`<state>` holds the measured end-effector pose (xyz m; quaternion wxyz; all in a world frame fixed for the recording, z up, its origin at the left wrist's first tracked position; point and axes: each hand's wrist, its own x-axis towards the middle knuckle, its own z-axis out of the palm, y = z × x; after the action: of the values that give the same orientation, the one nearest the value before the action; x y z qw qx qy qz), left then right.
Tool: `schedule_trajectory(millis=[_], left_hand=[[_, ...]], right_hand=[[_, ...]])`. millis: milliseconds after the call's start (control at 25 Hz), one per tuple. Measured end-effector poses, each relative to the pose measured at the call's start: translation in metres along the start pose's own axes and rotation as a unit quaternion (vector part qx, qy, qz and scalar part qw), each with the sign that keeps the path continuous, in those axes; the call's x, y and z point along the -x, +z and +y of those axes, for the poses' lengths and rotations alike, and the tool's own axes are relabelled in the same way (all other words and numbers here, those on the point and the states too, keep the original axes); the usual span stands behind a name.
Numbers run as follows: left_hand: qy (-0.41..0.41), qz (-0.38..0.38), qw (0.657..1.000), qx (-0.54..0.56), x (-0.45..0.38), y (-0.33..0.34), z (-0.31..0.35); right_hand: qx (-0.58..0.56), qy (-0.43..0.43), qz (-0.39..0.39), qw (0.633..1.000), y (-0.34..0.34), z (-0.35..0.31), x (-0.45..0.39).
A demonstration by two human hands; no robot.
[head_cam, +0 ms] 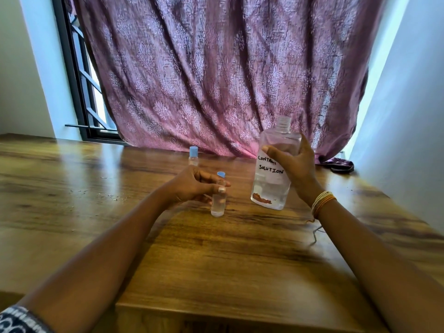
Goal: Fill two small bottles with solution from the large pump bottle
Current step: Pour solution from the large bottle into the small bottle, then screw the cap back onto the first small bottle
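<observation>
My right hand [294, 168] grips the large clear bottle [271, 181], lifted a little above the table. Its white label reads "CONTACT SOLUTION", its threaded neck is bare with no pump on it, and clear liquid fills it partway. My left hand [194, 185] pinches a small clear bottle [218, 205] near its neck; it holds clear liquid and stands just left of the large bottle. A blue cap [221, 174] sits just behind its top; whether it is on the bottle I cannot tell. A second small bottle [193, 156] with a blue cap stands farther back.
The wooden table [216, 255] spreads under both arms. A purple patterned curtain [221, 75] hangs behind it, touching the back edge. A dark cloth bundle [338, 164] lies at the back right. White walls stand on both sides, and a window frame [79, 87] at the left.
</observation>
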<state>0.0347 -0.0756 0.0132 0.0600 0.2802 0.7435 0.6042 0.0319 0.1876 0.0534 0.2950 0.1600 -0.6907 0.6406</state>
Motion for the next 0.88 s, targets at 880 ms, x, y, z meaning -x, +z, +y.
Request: schedule_trajectory(millis=[880], left_hand=[[-0.022, -0.028, 0.999, 0.013, 0.001, -0.003, 0.003]], right_hand=[[0.166, 0.182, -0.260, 0.934, -0.046, 0.031, 0.003]])
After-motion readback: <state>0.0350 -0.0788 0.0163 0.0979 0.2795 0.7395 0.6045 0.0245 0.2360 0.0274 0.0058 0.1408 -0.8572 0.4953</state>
